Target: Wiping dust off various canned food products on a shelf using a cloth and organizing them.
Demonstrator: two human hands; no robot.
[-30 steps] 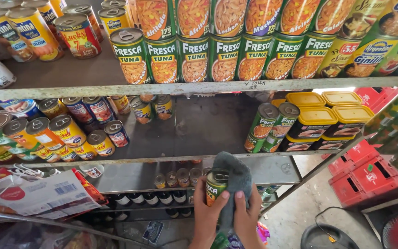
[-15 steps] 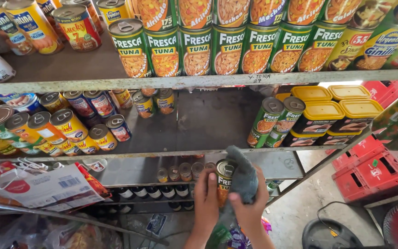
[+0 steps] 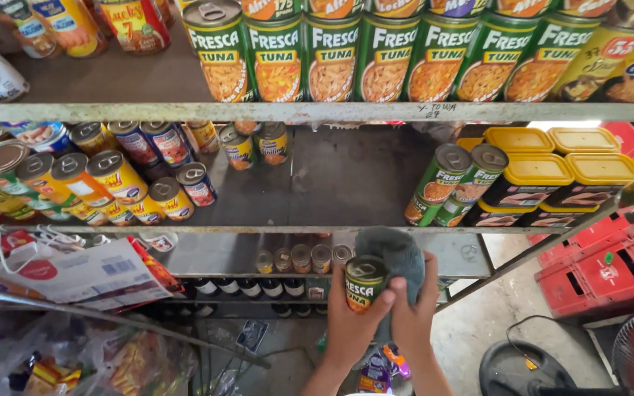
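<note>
Below the middle shelf [image 3: 273, 229], the left hand [image 3: 351, 330] gripped a green tuna can [image 3: 364, 283] while the right hand [image 3: 414, 319] pressed a grey cloth [image 3: 396, 253] against it.

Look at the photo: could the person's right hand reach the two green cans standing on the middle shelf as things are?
Probably yes. The right hand is below the two green cans, whose shelf front is open, but it holds a grey cloth against the can in the left hand.

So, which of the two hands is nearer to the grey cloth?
The right hand: it presses the grey cloth against the green can. The left hand grips the can from the other side, away from the cloth.
</note>
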